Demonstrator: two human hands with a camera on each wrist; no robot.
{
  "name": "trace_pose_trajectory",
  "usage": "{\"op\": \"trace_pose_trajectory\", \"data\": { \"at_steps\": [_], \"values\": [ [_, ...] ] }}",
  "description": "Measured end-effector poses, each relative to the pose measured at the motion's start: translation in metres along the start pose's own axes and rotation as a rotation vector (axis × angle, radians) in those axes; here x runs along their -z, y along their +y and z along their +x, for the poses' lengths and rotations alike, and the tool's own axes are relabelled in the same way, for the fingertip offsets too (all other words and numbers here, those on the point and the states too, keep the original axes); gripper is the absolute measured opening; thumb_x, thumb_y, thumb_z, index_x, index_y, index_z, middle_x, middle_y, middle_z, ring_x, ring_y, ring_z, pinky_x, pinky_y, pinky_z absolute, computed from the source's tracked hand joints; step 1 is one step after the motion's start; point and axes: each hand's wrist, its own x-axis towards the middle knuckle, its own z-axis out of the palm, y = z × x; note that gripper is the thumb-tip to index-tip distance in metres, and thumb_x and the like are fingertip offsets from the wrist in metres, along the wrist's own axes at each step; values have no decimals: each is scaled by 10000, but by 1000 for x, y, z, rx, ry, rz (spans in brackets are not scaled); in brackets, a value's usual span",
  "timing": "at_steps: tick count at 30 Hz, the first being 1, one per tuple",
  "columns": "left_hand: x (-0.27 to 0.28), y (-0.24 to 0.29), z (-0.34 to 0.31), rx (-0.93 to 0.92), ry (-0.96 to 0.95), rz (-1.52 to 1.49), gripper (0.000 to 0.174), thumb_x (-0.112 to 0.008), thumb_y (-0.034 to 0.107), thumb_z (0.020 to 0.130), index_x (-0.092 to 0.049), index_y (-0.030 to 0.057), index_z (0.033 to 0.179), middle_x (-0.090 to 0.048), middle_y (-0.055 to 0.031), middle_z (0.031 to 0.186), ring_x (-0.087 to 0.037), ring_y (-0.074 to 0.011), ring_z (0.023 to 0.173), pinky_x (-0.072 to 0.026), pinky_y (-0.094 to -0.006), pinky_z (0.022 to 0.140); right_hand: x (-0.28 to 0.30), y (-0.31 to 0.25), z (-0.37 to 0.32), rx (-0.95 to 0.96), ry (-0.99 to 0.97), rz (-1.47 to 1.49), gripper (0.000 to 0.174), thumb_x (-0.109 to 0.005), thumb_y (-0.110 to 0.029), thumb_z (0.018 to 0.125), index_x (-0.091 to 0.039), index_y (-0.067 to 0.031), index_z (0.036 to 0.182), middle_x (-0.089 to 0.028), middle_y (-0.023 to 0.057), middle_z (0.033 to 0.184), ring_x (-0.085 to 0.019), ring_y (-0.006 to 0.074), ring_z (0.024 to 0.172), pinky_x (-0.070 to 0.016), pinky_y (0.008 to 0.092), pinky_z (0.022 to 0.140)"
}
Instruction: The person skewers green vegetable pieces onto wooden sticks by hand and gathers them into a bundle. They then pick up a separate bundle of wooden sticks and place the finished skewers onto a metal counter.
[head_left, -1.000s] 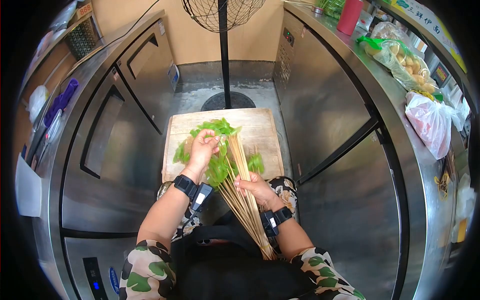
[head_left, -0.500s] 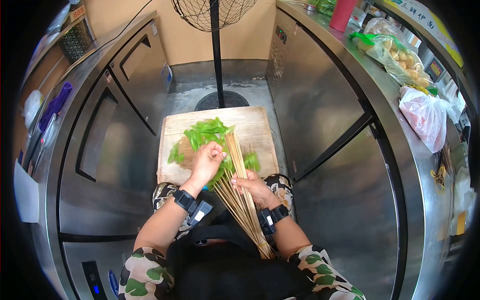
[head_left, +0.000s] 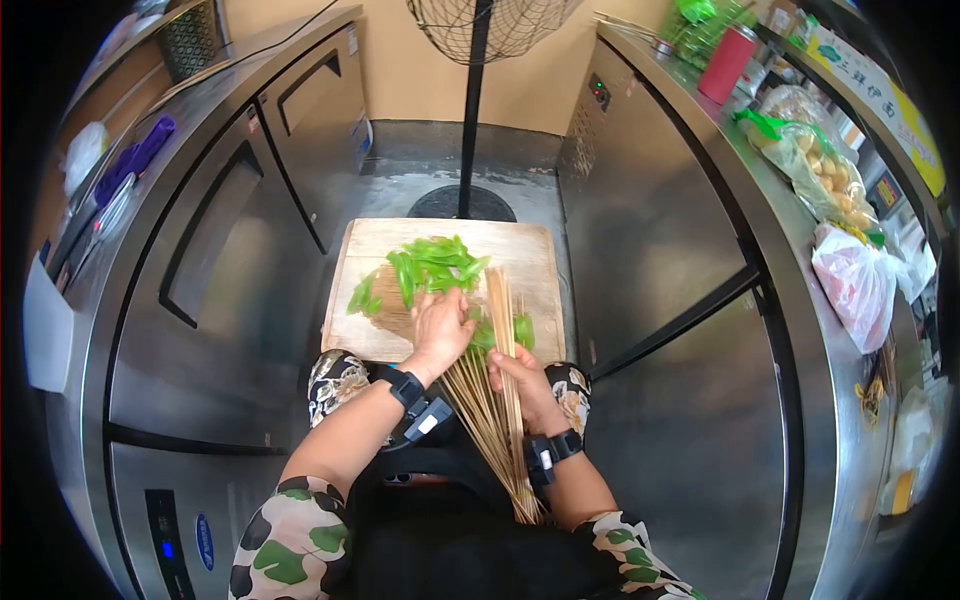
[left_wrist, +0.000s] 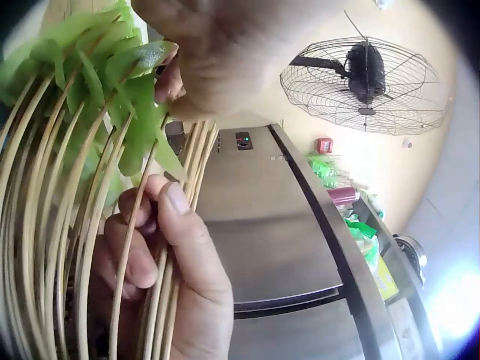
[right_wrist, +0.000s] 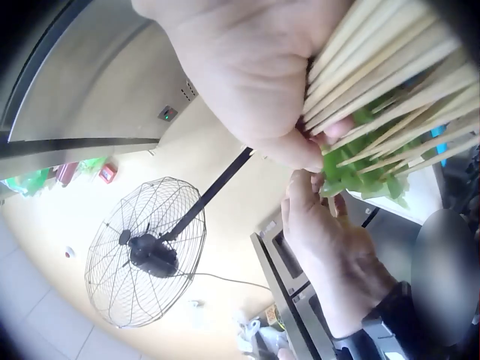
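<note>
My right hand (head_left: 522, 385) grips a bundle of thin bamboo skewers (head_left: 500, 310), thumb laid along them. More skewers (head_left: 470, 400) fan out beside it, their tips threaded with thin, curled green vegetable slices (left_wrist: 90, 67). One skewer (left_wrist: 131, 232) stands apart at the right fingers, its tip at a slice. My left hand (head_left: 442, 325) is bent over the skewer tips, thumb and fingers pinching at a green slice (right_wrist: 334, 180); its fingertips are partly hidden. A loose pile of slices (head_left: 435, 262) lies on the wooden board (head_left: 520, 235) just beyond.
Steel refrigerated counters stand close on both sides, left (head_left: 215, 250) and right (head_left: 650, 230). Past the board is a black fan stand (head_left: 470, 140) on a round base. Bags of food (head_left: 820, 170) and a red bottle (head_left: 728, 65) sit on the right counter.
The left hand has come down from above the pile toward the skewer tips and turned inward. The right hand keeps its grip on the bundle. The head view has shifted slightly.
</note>
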Motion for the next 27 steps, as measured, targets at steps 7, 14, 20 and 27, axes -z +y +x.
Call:
{"op": "trace_pose_trajectory", "data": {
  "at_steps": [7,14,20,27],
  "values": [
    [-2,-18,13,-76,99,-234,134,-663,165,706,-549,125,764,-574,-28,732,-507,-219,868,-361,-377,785,5,-5,3,-190,-67,51,116,-560,-156,845,-571,-46,808,-579,41,664,-513,116,503,-407,215,477],
    [-17,-137,71,302,165,-342,201,-672,148,725,-547,23,822,-598,-94,763,-575,-215,715,-459,-319,676,5,-4,9,-199,-64,68,111,-564,-153,840,-575,-43,826,-588,47,668,-522,125,507,-412,217,471],
    [-13,-144,85,470,36,-61,306,-687,226,698,-574,16,890,-616,-184,895,-593,-327,863,-465,-392,752,-1,-7,10,-222,9,67,117,-541,-142,845,-564,-27,841,-580,59,686,-509,133,525,-410,225,485],
    [-7,-153,89,508,-41,-54,255,-681,216,670,-592,52,844,-627,-170,878,-601,-315,863,-466,-396,746,-5,-7,11,-218,-12,74,133,-545,-154,841,-581,-27,863,-587,55,705,-512,128,551,-412,219,519]
  ]
}}
